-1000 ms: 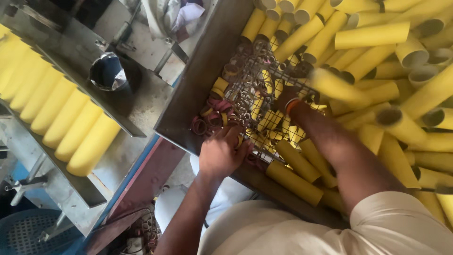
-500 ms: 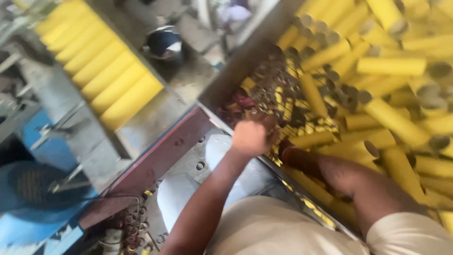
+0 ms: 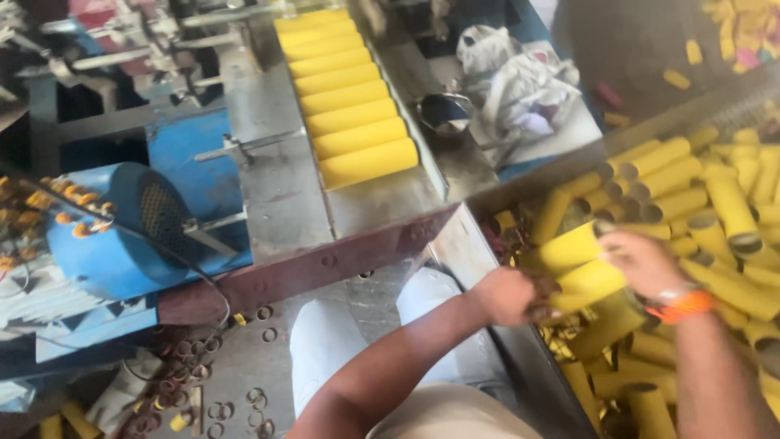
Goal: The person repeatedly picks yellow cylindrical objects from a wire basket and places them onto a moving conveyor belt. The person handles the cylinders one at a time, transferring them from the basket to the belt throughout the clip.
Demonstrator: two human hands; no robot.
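Two yellow tubes are lifted just above the bin; right hand grasps them in its grip, left hand clenched at their near ends; seven tubes already line the tabletop; many loose tubes remain heaped.

A row of 7 bright yellow cardboard tubes lies side by side on a grey metal machine bed. Left of it sits a blue ribbed electric motor with a black cable. A small shiny steel bowl stands beside a crumpled pale cloth. Small cut cardboard rings are scattered on the concrete floor.
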